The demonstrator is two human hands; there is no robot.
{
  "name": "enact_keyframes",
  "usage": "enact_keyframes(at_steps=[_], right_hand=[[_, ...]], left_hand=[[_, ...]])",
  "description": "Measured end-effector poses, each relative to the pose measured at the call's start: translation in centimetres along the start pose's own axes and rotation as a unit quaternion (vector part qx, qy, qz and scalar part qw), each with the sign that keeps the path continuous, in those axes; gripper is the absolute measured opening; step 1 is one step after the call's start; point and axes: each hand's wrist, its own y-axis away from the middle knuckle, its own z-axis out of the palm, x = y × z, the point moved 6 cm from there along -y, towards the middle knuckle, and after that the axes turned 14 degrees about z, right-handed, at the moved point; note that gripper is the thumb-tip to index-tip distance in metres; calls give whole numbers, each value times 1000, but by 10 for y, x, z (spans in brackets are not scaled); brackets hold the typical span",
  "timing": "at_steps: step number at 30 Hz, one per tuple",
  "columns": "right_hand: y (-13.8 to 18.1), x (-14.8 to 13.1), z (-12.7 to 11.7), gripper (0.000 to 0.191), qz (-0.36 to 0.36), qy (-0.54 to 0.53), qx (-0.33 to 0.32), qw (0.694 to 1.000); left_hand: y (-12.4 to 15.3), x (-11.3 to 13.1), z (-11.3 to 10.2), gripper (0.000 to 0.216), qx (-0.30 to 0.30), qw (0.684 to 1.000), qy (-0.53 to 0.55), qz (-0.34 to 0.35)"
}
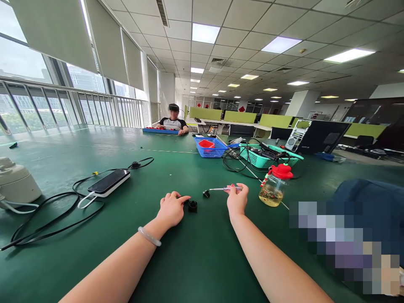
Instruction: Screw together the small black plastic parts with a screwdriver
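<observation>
My left hand rests on the green table with its fingers curled, the fingertips touching a small dark part that I cannot make out. Just to its right sits a small black block. Farther back lies another small black piece. My right hand pinches the clear handle of a thin screwdriver, whose metal shaft points left toward that piece.
A jar with a red lid stands right of my right hand. A phone on a white power bank with black cables lies left. Blue basket and teal basket sit behind. A person sits at the far end.
</observation>
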Motion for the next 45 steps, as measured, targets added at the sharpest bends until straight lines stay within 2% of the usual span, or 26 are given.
enact_keyframes(at_steps=[3,6,8,11,13,16,19,21,25,29,32,38,42,45], right_hand=[[-1,3,2,21,12,10,-10,1000],[0,4,5,23,17,11,-29,999],[3,3,9,25,14,11,-56,998],[13,-2,19,28,-6,19,-125,992],[21,-6,26,31,-33,30,-166,985],[31,-9,32,33,-58,38,-208,976],[33,-6,35,34,-44,12,-238,970],[30,-1,35,36,-17,-21,-243,970],[25,11,36,38,58,-69,-248,964],[26,15,42,38,86,-64,-270,957],[26,14,44,38,83,-57,-267,959],[24,13,43,37,76,-35,-247,965],[23,13,41,37,76,-33,-232,969],[21,13,39,39,81,-41,-228,969]], left_hand=[[2,2,1,43,-18,1000,-12,-10],[1,5,0,43,-2,1000,11,-3],[-1,11,2,44,2,998,45,47],[0,24,7,44,-22,986,80,143],[2,29,8,41,-29,981,82,172],[2,29,3,24,-8,988,66,143],[1,21,-3,26,15,995,59,75],[1,18,-4,33,14,995,71,62],[0,25,3,53,-25,990,67,122],[1,34,7,36,-35,985,54,157],[3,38,5,22,-23,987,40,151],[10,50,0,13,-14,990,-13,141],[30,52,-5,21,-28,989,-27,140],[64,41,-14,28,-40,987,-23,155]])
